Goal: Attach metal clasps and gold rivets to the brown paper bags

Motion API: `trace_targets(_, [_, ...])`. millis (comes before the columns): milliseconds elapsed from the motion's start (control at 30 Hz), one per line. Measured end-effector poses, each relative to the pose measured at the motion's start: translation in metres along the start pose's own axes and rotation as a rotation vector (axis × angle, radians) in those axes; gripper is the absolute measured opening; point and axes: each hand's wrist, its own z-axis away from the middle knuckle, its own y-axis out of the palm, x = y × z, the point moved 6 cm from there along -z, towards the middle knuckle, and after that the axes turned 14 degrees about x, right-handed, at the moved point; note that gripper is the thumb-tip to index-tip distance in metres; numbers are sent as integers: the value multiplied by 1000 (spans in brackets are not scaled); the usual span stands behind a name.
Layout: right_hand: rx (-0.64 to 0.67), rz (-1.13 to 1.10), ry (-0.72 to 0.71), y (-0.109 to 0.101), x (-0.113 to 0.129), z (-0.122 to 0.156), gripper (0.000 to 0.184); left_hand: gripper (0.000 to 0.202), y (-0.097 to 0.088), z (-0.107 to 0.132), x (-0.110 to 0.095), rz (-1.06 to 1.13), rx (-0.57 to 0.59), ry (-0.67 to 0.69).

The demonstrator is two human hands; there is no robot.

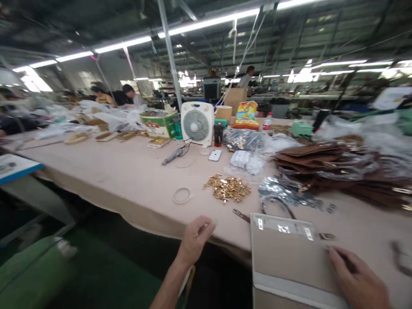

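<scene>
A flat beige bag panel (286,257) lies at the table's front edge on the right. Several shiny metal fittings (283,228) sit along its pale upper band. My right hand (360,277) pinches the panel's right edge between thumb and fingers. Left of the panel, my left hand (196,238) hovers by the table edge, with fingers curled and thumb pressed toward the index finger. Anything in that pinch is too small to make out. A brown strap (241,214) pokes out at the panel's top left corner. Beyond it lies a pile of gold metal pieces (228,189).
Brown panels (322,163) are stacked at the right, beside silver pieces (280,189) in clear plastic. A white fan (197,124), a phone (215,155), a grey corded tool (172,156) and a wire coil (182,195) stand or lie farther back. Other people sit at the far left.
</scene>
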Motion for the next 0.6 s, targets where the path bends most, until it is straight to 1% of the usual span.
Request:
trace_targets(33, [69,27,4,-3,-2,-3,47,30,17,-10,-6,61,108,-8])
trace_targets(67, [86,37,3,-7,-2,-4,53,30,35,-19,-11,112,208,-7])
trace_targets(133, [105,41,-9,-7,2,-4,57,27,73,-34,-21,180,377,18])
trace_targets(167, [109,40,-16,-6,4,-4,56,25,90,-40,-25,198,437,33])
trace_targets(233, [115,35,-32,-3,6,-2,53,23,121,-53,-29,219,521,60])
trace_targets(300, [127,29,-40,-2,4,-1,51,22,143,-64,-28,214,565,78])
trace_targets(367, [149,19,-42,-2,0,-2,50,22,156,-73,-24,174,581,89])
trace_targets(467, [149,-8,-56,-4,1,-3,48,23,161,-81,-18,115,579,98])
trace_targets(533, [67,-8,-131,-7,13,-1,47,24,160,-81,-16,89,574,111])
trace_targets(600, [-41,-3,-258,-10,35,4,44,25,160,-80,-15,57,578,126])
